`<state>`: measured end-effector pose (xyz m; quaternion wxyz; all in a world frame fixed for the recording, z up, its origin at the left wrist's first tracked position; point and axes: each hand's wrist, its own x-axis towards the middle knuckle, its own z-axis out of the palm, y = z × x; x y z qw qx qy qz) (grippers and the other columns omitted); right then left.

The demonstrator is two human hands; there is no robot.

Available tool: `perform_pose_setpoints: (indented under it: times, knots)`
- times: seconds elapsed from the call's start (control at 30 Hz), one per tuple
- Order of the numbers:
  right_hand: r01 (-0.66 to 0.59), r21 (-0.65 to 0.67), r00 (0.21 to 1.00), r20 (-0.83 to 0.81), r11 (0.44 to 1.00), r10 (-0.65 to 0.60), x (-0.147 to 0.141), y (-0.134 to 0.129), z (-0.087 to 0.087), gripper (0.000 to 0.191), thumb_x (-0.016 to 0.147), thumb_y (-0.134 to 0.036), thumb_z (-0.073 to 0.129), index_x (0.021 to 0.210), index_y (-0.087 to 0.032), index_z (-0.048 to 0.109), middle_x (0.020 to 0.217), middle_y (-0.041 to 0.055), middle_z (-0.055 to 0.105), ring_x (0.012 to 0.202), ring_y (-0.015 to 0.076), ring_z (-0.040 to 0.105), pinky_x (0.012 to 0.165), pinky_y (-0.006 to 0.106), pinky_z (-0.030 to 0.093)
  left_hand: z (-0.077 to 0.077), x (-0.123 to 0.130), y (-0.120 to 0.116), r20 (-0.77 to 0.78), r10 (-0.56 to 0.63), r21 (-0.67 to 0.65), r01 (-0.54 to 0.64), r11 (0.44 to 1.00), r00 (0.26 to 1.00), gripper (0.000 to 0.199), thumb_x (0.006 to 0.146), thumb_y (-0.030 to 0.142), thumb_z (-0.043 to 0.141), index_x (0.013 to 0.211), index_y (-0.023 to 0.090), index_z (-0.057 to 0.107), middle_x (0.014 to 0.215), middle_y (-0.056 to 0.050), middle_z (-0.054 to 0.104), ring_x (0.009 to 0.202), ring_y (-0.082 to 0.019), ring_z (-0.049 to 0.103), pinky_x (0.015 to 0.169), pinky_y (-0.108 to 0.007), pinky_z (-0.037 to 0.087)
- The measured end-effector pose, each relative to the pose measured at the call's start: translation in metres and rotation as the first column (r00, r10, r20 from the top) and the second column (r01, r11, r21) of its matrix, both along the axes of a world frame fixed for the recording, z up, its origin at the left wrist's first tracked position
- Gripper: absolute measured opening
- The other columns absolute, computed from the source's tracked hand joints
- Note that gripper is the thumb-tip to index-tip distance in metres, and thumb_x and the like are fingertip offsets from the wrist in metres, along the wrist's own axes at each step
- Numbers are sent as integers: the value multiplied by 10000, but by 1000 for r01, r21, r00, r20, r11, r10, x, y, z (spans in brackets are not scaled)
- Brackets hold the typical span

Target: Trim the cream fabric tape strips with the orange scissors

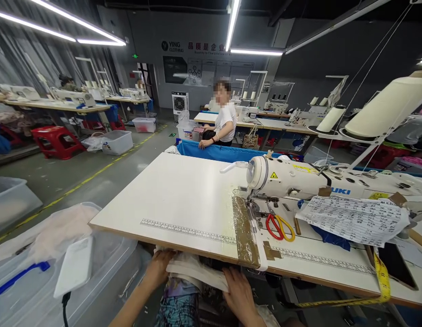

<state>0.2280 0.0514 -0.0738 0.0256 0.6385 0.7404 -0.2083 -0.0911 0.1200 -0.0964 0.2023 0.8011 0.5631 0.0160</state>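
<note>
Below the front edge of the white sewing table (184,190), my left hand (159,269) and my right hand (238,290) are on a piece of cream fabric (197,270) over my lap. My left hand has its fingers closed on the fabric's left end, the fingertips partly under the table edge. My right hand is at the right end, fingers bent round the fabric. Patterned blue cloth (179,306) shows beneath. To the right on the table stands a white sewing machine (282,175), with red and yellow scissors (280,227) beside it.
A handwritten sheet (354,218) lies against the machine; a yellow measuring tape (382,277) hangs over the table's front. At left, a white power bank (75,265) with a cable rests on a plastic bin (105,277). A person (226,118) in a white shirt sits beyond the table.
</note>
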Motion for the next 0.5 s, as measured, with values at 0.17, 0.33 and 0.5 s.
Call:
perform_pose_setpoints:
  times: [0.17,0.33,0.5]
  knots:
    - [58,-202,998,29,978,-53,6,-6,-8,686,751,-184,549,1432,-151,476,1461,180,474,1360,376,416,1113,512,328,-15,10,-3,-63,48,-127,-55,990,997,709,685,-17,460,1370,159,508,1332,-124,590,1264,-278,524,1109,-447,364]
    - [54,-235,942,-310,970,-128,5,-13,20,495,862,-263,443,1325,-140,567,1218,164,655,1142,294,611,985,401,456,-11,6,-7,-73,22,-186,-36,982,997,756,704,20,480,1449,127,413,1424,-148,504,1354,-299,431,1138,-436,347]
    - [-39,-168,646,-756,985,-104,-8,-3,109,354,918,-433,466,1076,-176,652,904,85,708,807,204,668,782,317,509,-3,1,-17,-40,-11,-177,4,984,999,777,725,31,485,1485,128,357,1514,-153,394,1420,-329,326,1176,-488,292]
